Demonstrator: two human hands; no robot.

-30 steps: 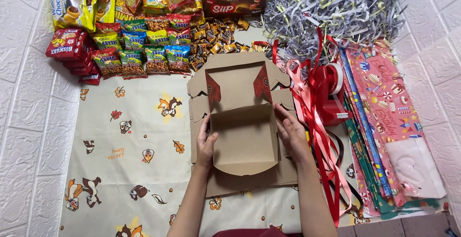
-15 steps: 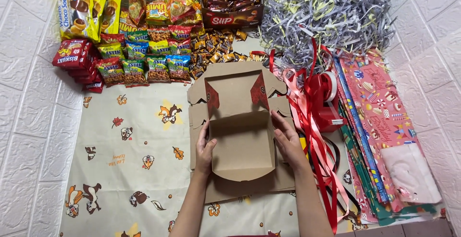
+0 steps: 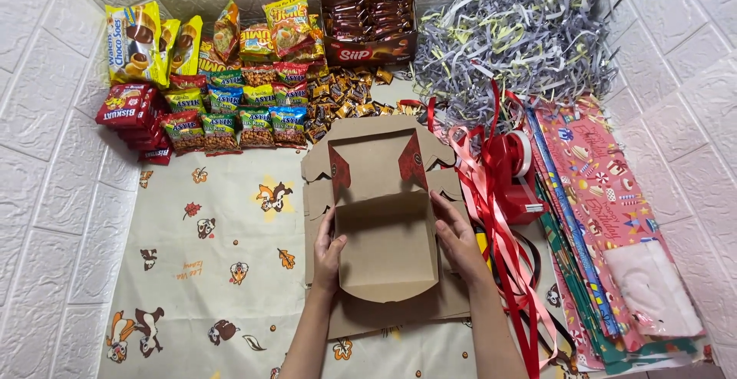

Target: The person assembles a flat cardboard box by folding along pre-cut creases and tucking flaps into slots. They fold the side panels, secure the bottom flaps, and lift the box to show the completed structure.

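A flat brown cardboard box blank (image 3: 384,218) with red printed corners lies on top of a stack of the same blanks. Its middle panel is folded toward me. My left hand (image 3: 328,252) presses the left edge of that panel, fingers extended. On the right edge rests my right hand (image 3: 459,242), fingers spread along the fold. Both hands touch the cardboard from the sides; neither one wraps around it.
Snack packets (image 3: 223,110) and a box of chocolate bars (image 3: 370,18) line the back. Shredded paper (image 3: 522,33) is piled at back right. Red ribbon (image 3: 499,210), a red tape dispenser (image 3: 516,175) and wrapping paper sheets (image 3: 606,225) lie to the right. A cartoon-print cloth (image 3: 207,271) covers the floor.
The view has shifted slightly downward. My hands stay on the sides of the folded panel, with the left hand a little lower along its edge.
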